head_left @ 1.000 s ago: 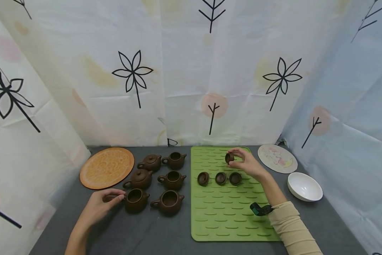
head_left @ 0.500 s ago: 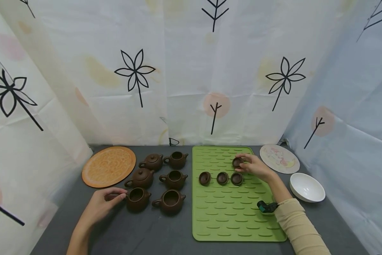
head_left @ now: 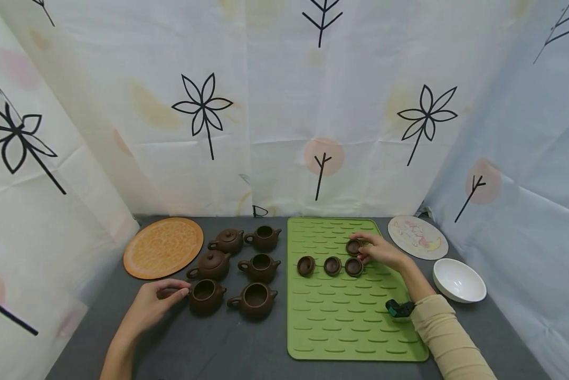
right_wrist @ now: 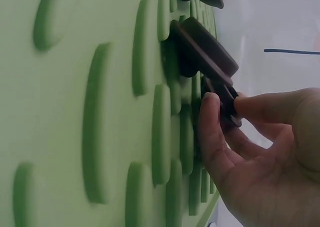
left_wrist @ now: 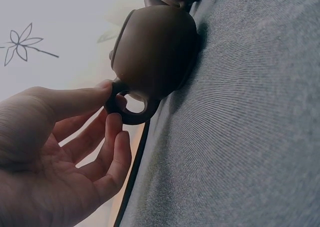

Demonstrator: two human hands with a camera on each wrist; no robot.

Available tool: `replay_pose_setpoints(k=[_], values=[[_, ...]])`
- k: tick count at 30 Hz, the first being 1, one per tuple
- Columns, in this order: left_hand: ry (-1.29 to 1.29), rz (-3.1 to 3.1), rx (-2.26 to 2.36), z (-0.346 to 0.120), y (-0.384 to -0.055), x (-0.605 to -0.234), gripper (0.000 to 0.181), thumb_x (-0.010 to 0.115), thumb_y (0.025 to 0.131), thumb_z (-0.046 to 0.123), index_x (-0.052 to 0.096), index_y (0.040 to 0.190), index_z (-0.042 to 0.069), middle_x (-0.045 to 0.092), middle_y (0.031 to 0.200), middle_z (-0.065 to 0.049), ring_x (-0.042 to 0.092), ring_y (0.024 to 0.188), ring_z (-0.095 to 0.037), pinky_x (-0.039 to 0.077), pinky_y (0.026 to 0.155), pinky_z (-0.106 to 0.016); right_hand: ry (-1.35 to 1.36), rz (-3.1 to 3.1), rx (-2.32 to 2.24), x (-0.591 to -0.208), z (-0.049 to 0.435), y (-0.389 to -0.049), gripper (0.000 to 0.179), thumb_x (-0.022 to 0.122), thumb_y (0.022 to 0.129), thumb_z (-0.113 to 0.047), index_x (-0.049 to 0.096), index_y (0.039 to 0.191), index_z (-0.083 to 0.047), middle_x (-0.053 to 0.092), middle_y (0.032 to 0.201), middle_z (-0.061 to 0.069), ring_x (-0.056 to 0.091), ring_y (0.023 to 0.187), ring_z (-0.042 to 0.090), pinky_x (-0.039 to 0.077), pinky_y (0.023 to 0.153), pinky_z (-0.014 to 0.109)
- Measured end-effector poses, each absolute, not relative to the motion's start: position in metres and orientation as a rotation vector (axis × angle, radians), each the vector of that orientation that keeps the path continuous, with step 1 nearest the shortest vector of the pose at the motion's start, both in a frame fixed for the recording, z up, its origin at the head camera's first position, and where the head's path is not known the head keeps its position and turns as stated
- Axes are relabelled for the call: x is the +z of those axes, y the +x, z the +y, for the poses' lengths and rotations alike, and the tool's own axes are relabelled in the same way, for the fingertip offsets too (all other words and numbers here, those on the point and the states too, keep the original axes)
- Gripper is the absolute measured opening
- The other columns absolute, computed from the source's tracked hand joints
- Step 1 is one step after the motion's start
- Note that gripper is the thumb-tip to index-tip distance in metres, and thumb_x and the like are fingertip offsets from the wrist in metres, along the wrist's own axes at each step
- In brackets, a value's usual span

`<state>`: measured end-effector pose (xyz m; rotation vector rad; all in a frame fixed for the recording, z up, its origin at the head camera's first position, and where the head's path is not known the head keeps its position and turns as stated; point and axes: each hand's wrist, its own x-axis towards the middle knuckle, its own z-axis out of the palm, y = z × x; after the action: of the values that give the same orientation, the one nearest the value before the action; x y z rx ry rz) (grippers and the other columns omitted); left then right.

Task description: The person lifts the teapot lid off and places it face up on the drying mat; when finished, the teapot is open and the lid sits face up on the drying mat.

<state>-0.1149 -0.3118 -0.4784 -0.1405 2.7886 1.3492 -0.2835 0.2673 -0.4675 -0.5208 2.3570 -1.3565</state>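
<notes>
My left hand (head_left: 151,306) pinches the handle of a lidless brown clay teapot (head_left: 206,296) at the front left; the left wrist view shows thumb and fingers on the handle loop (left_wrist: 132,118). My right hand (head_left: 381,250) holds a small brown teapot lid (head_left: 353,247) by its edge, low over the green mat (head_left: 351,327). Below it, three more lids lie upturned in a row: a left lid (head_left: 305,266), a middle lid (head_left: 332,266) and a right lid (head_left: 353,267). In the right wrist view, the held lid (right_wrist: 227,104) is partly hidden behind a nearer lid (right_wrist: 205,49).
Two lidded teapots, a front one (head_left: 211,265) and a back one (head_left: 229,241), stand behind the left hand. Several open teapots (head_left: 257,300) form a column beside them. An orange round mat (head_left: 163,248) lies left; a pale round mat (head_left: 417,237) and white bowl (head_left: 459,281) are right.
My right hand has moved right and lowered the lid toward the mat, turning it hollow side up. The left hand keeps its hold on the teapot handle. The head view has shifted slightly.
</notes>
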Motion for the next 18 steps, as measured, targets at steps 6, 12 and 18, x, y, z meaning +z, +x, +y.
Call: replay_pose_setpoints(k=[6, 12, 18], values=[[-0.131, 2.794, 1.35, -0.3123, -0.1163, -0.4792, 0.028, 0.078, 0.102, 0.034, 0.082, 0.121, 0.014, 0.083, 0.118, -0.006, 0.076, 0.095, -0.005, 0.056, 0.077, -0.025, -0.482, 2.39, -1.332, -0.4674, 0.2679, -0.2835, 0.049, 0.048, 0.113, -0.003, 0.042, 0.16, 0.007, 0.044, 0.147, 0.039, 0.066, 0.094, 0.025, 0.062, 0.077, 0.039], [-0.11, 2.793, 1.358, -0.3132, -0.1166, -0.4794, 0.027, 0.078, 0.102, 0.033, 0.082, 0.12, 0.013, 0.082, 0.118, -0.007, 0.077, 0.095, -0.006, 0.056, 0.077, -0.025, -0.48, 2.403, -1.337, -0.4664, 0.27, -0.2819, 0.05, 0.052, 0.112, -0.006, 0.043, 0.16, 0.005, 0.041, 0.153, 0.041, 0.07, 0.096, 0.026, 0.065, 0.08, 0.043], [-0.064, 2.795, 1.372, -0.3139, -0.1174, -0.4779, 0.025, 0.078, 0.103, 0.03, 0.082, 0.119, 0.013, 0.082, 0.118, -0.008, 0.076, 0.093, -0.006, 0.057, 0.074, -0.025, -0.464, 2.397, -1.357, -0.4641, 0.2715, -0.281, 0.053, 0.055, 0.112, -0.006, 0.041, 0.161, 0.006, 0.04, 0.152, 0.042, 0.073, 0.096, 0.026, 0.066, 0.079, 0.044]])
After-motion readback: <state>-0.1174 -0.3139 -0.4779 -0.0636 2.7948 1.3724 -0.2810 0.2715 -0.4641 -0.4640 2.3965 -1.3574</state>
